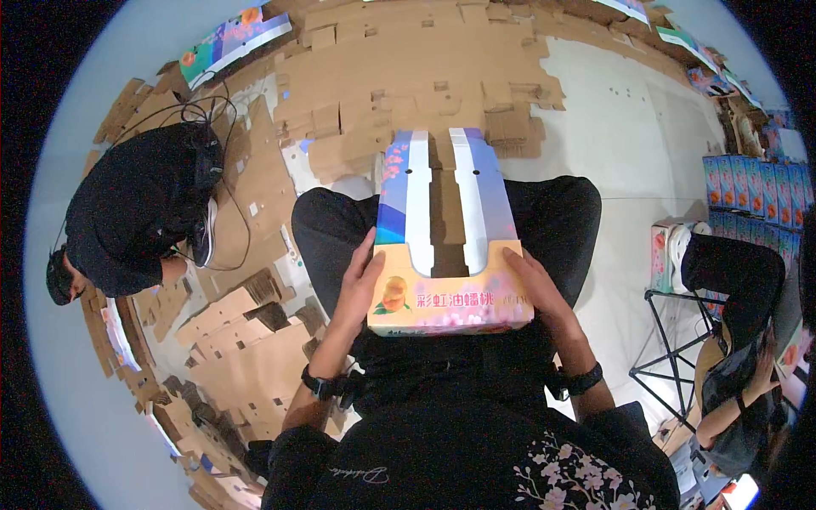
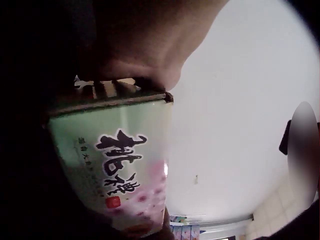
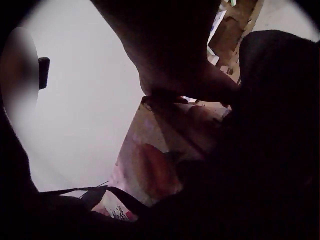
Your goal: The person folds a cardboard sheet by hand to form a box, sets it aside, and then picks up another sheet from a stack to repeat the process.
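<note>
A printed cardboard box (image 1: 450, 306) lies across the lap in the head view, its peach-coloured end panel toward the body. Two flaps with white inner strips (image 1: 418, 204) leave a long gap between them, showing brown cardboard. My left hand (image 1: 361, 276) grips the box's left side, thumb on the near corner. On the right side my right hand (image 1: 534, 280) grips the opposite corner, thumb on top. The left wrist view shows a green and pink box face (image 2: 120, 165) below the hand (image 2: 145, 55). The right wrist view is dark, with the hand (image 3: 185, 75) above a peach-printed face (image 3: 150, 165).
Flattened cardboard (image 1: 408, 59) covers the floor ahead and to the left. A person in black (image 1: 140, 212) crouches at left. At right are a folding stool (image 1: 671, 365), another seated person (image 1: 739, 408) and rows of stacked printed boxes (image 1: 752, 183).
</note>
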A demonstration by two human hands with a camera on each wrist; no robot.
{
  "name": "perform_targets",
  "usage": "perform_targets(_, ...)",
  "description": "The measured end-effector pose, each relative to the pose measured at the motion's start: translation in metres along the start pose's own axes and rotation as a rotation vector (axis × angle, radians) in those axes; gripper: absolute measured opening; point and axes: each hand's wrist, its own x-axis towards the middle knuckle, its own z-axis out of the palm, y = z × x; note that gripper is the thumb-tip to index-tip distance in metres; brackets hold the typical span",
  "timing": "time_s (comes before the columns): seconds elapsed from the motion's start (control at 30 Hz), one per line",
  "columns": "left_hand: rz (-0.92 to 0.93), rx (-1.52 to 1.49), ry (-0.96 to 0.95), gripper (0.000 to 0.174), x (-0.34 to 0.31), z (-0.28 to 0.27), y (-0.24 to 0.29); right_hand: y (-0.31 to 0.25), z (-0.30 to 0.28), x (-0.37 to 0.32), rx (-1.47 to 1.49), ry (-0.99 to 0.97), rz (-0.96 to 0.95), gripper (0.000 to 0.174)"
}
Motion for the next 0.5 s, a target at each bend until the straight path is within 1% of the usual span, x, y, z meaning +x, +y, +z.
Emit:
perform_targets(0.03, 0.010, 0.032, -0.031, 0.060, -0.006, -0.001, 0.007, -0.010, 0.000, -0.006, -0.015, -0.079, 0.019, 0.064)
perform_targets(0.07, 0.021, 0.066, -0.059, 0.063, -0.011, -0.001, 0.015, -0.012, -0.001, -0.007, -0.011, -0.070, -0.082, 0.064)
perform_targets(0.13, 0.217, 0.107, -0.026, 0.070, -0.022, 0.002, 0.027, -0.018, 0.004, -0.017, -0.001, -0.050, -0.280, 0.066)
perform_targets(0.17, 0.313, 0.128, -0.010, 0.073, -0.028, 0.003, 0.032, -0.024, 0.005, -0.024, -0.023, -0.037, -0.327, 0.067)
perform_targets(0.23, 0.357, 0.217, -0.014, 0.076, -0.033, 0.002, 0.043, -0.066, 0.017, -0.055, -0.062, -0.011, -0.429, 0.068)
perform_targets(0.27, 0.381, 0.261, -0.015, 0.078, -0.034, 0.000, 0.049, -0.077, 0.018, -0.061, -0.181, 0.025, -0.555, 0.069)
perform_targets(0.3, 0.431, 0.447, 0.013, 0.083, -0.034, -0.004, 0.055, -0.086, 0.016, -0.065, -0.301, 0.062, -0.682, 0.069)
perform_targets(0.33, 0.565, 0.643, 0.069, 0.086, -0.029, -0.006, 0.065, -0.095, 0.016, -0.070, -0.422, 0.101, -0.809, 0.070)
perform_targets(0.37, 0.637, 0.669, 0.158, 0.088, -0.024, -0.008, 0.080, -0.106, 0.016, -0.077, -0.453, 0.097, -0.911, 0.073)
perform_targets(0.4, 0.706, 0.692, 0.249, 0.090, -0.021, -0.009, 0.098, -0.118, 0.014, -0.086, -0.579, 0.085, -0.983, 0.072)
perform_targets(0.47, 0.947, 0.716, 0.397, 0.098, -0.017, -0.011, 0.147, -0.141, 0.006, -0.103, -0.837, 0.062, -1.116, 0.071)
perform_targets(0.5, 1.059, 0.685, 0.367, 0.101, -0.010, -0.011, 0.175, -0.144, 0.004, -0.110, -0.931, 0.091, -1.164, 0.070)
